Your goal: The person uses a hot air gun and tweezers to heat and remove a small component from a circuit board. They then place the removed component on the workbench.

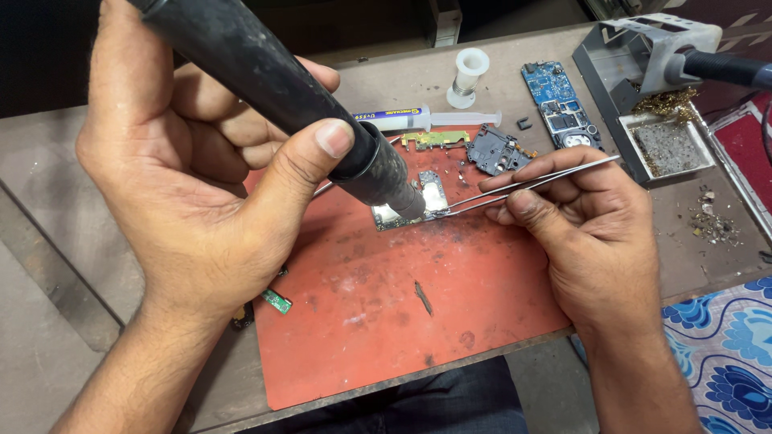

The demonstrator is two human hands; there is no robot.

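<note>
The left hand [193,185] is wrapped tight around a black hot-air handpiece [281,88] whose nozzle meets the small circuit board [414,205] near the far edge of the red mat [418,321], where the right hand [587,217] pinches metal tweezers [535,181] touching that board.

A worn brown workbench [498,76] fills the view under even light. Beyond the fingers its far edge meets a dark recess. Near the fingers' right, blue floral cloth [728,354] hangs past the bench corner.
</note>
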